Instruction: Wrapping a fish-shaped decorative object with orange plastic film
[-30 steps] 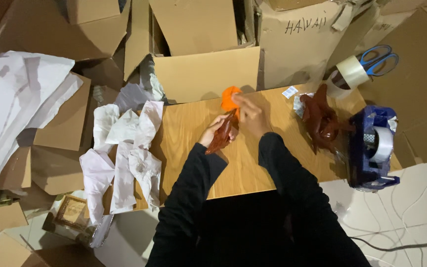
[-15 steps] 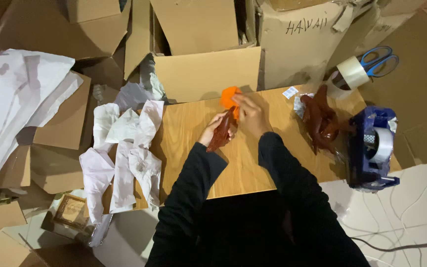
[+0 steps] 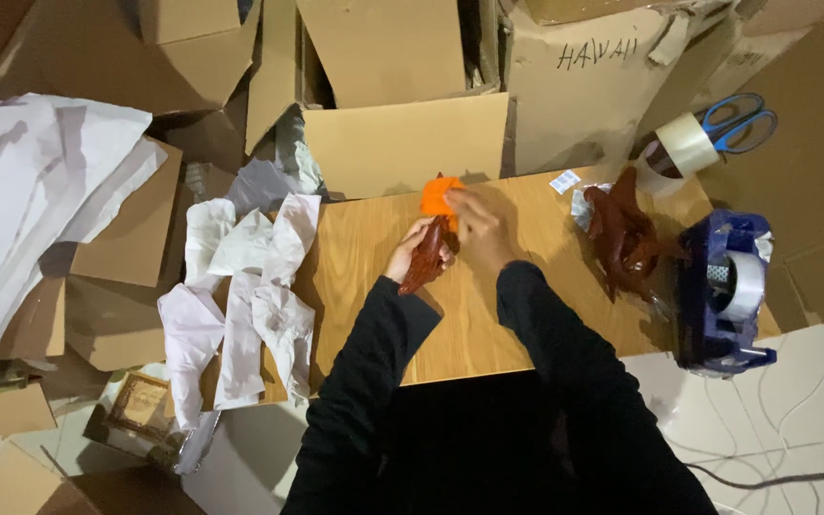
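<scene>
Over the far middle of a small wooden table (image 3: 488, 319), my left hand (image 3: 410, 253) grips a dark reddish-brown glossy figure (image 3: 427, 259) by its body. My right hand (image 3: 477, 224) pinches the orange top part (image 3: 438, 194) of that same figure. Both arms are in black sleeves. More reddish-brown glossy figures (image 3: 622, 238) lie in a pile on the right side of the table, apart from my hands.
Crumpled white paper sheets (image 3: 245, 286) hang over the table's left edge. A blue tape dispenser (image 3: 727, 291) stands at the right edge. A tape roll (image 3: 684, 145) and blue-handled scissors (image 3: 741, 119) rest on cardboard behind. Open cardboard boxes (image 3: 402, 143) surround the table.
My hands and the figure have barely shifted; the right fingers have moved slightly on the orange part.
</scene>
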